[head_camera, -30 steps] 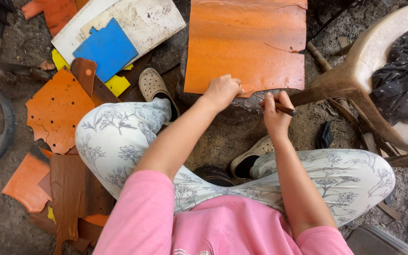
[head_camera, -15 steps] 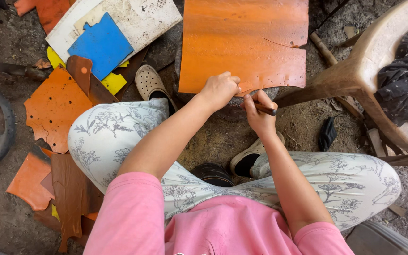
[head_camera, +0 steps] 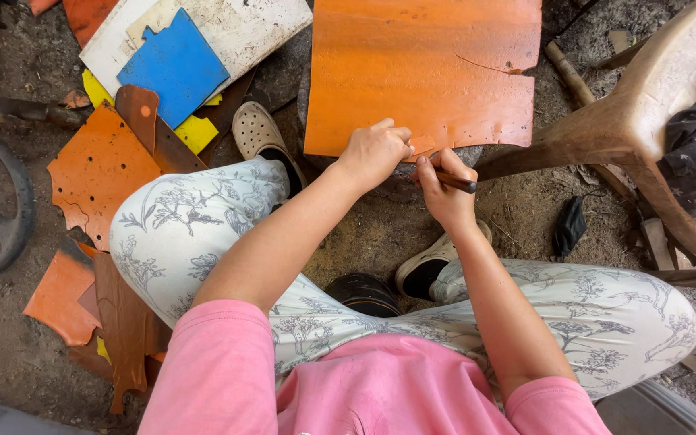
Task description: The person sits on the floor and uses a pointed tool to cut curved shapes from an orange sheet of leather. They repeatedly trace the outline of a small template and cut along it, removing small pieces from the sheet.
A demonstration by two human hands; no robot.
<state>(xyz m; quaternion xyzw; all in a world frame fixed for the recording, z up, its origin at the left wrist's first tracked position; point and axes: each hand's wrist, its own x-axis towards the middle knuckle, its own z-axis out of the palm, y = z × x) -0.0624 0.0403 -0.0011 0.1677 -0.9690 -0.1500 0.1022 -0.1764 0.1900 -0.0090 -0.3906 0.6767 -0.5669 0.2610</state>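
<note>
At the top centre of the frame, the left hand (head_camera: 374, 151) presses curled fingers on the lower edge of the large orange leather sheet (head_camera: 424, 68); the right hand (head_camera: 443, 189) pinches a thin dark wooden-handled tool (head_camera: 454, 181) there. The sheet looks mostly whole (one small notch), so the cutting seems barely begun; punched orange scraps (head_camera: 98, 169) lie left.

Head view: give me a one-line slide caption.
Seated person's left hand presses an orange leather sheet while the right hand holds a dark-handled tool at its edge.
</note>
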